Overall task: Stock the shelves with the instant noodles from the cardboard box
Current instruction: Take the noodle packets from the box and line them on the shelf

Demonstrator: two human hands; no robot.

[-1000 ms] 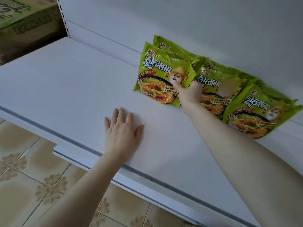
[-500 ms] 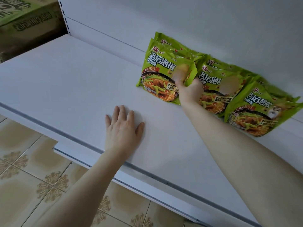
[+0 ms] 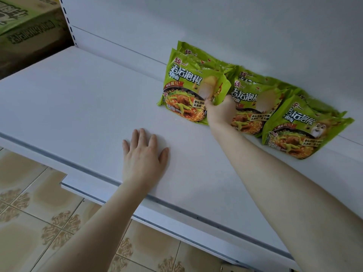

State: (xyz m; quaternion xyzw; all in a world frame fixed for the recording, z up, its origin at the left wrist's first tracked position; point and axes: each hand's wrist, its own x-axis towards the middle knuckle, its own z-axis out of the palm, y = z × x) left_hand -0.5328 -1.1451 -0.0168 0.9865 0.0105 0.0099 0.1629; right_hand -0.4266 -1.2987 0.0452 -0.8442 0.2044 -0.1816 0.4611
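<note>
Hardly anything has shifted in the last second: both hands are where they were, and the right one keeps its grip. Nearest us, patterned floor tiles show under the front lip of the white shelf. On the shelf the left hand lies flat, palm down, fingers straight and slightly spread, holding nothing. Further in, the right hand reaches across, its fingers grasping the lower right corner of the leftmost packet of instant noodles, green and propped at a lean on the shelf. Just to its right come the middle packet and the right packet, edges overlapping, with more green packets behind them against the back panel. Far left, past the shelf's end, sits the cardboard box.
</note>
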